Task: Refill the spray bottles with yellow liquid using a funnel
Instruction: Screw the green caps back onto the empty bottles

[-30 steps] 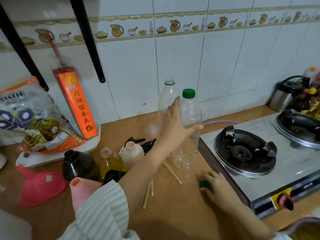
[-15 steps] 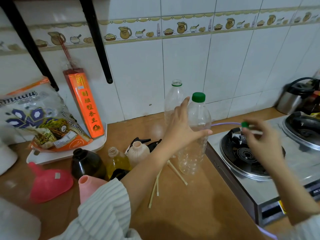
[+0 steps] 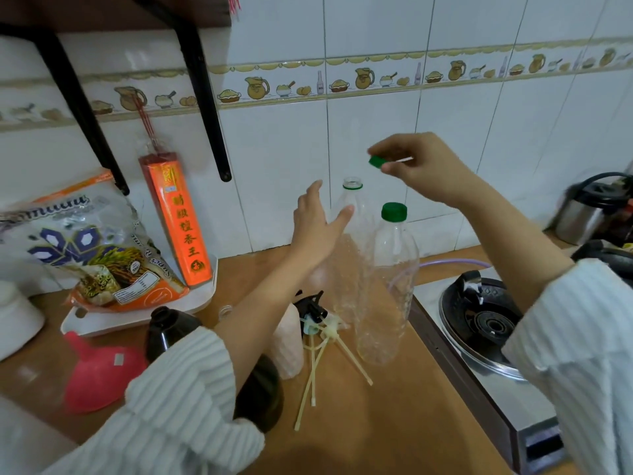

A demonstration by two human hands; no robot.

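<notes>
Two clear, empty plastic bottles stand on the wooden counter [image 3: 394, 423]. The rear bottle [image 3: 349, 269] has no cap; the front bottle [image 3: 388, 296] wears a green cap. My left hand [image 3: 315, 228] is spread open at the rear bottle's shoulder, thumb against it. My right hand [image 3: 421, 169] pinches a loose green cap [image 3: 376, 161] just above and to the right of the rear bottle's open neck. Several spray bottles cluster under my left forearm: a pale pink one [image 3: 287, 344] and a dark brown one [image 3: 171, 327]. Black spray heads [image 3: 311, 308] with pale tubes lie beside them. A pink funnel [image 3: 99, 371] lies at the left.
A gas stove [image 3: 479, 320] fills the right side, with a purple hose [image 3: 455, 264] behind it and a steel kettle [image 3: 582, 214] at the far right. A rice bag [image 3: 92, 252] and an orange box [image 3: 178, 217] lean on a white tray [image 3: 137, 320] by the tiled wall.
My right hand picked the green cap off the counter and raised it above the rear bottle. My left hand left the capped front bottle and moved to the uncapped rear one.
</notes>
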